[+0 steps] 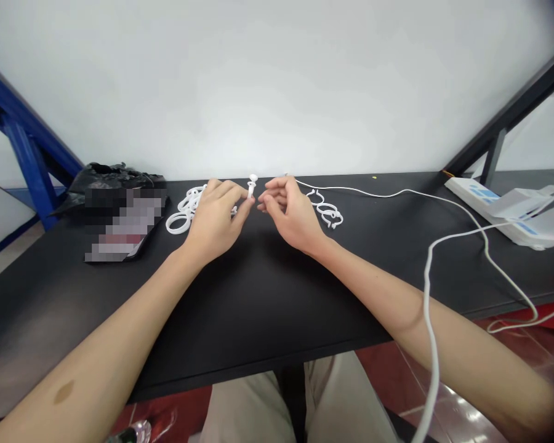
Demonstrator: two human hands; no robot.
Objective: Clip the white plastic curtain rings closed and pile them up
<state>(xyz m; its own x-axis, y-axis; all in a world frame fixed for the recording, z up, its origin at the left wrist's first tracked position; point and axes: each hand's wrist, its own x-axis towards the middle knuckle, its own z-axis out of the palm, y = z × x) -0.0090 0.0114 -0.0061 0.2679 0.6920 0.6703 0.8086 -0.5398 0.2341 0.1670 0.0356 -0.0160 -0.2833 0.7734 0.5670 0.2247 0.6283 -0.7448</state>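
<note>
A: Your left hand (218,214) and right hand (296,213) face each other, apart, over a black tabletop (258,301). The left thumb and forefinger pinch a small white plastic peg (252,186). The right fingers curl loosely and appear to hold nothing.

B: So which step are you on?

A: By the look of it, you are holding the peg up and steadying it. If your right hand is to work on it, the move calls for bringing those fingertips across the narrow gap, with the left pinch kept firm.

B: Where is the peg, measured from your hands?

A: Between them, at your left fingertips, nearly upright, its round knob uppermost. Your right fingertips are near it but not touching.

B: And around you?

A: White plastic rings (191,202) lie heaped on the tabletop just left of your left hand, which partly hides them. Curved white clips (336,216) lie just right of your right hand.
</note>
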